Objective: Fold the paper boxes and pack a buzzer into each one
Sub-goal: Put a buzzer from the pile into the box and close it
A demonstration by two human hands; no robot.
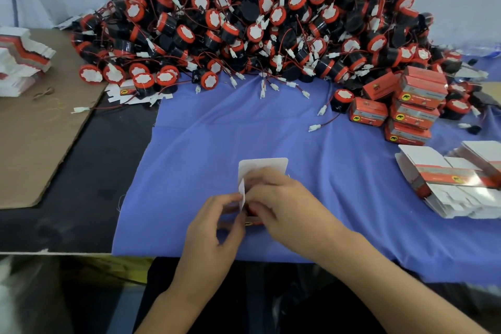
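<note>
Both hands work on one small paper box over the blue cloth near the table's front edge. Its white top flap stands up behind my fingers, and an orange side shows below them. My left hand pinches a white side flap at the box's left. My right hand is curled over the box from the right and hides most of it. What is inside the box is hidden. A large heap of black and orange buzzers with red wires and white plugs fills the back of the table.
Several closed orange boxes are stacked at the right. Flat unfolded box blanks lie at the right edge, and more blanks sit on brown cardboard at the left. Loose plugs lie on the cloth.
</note>
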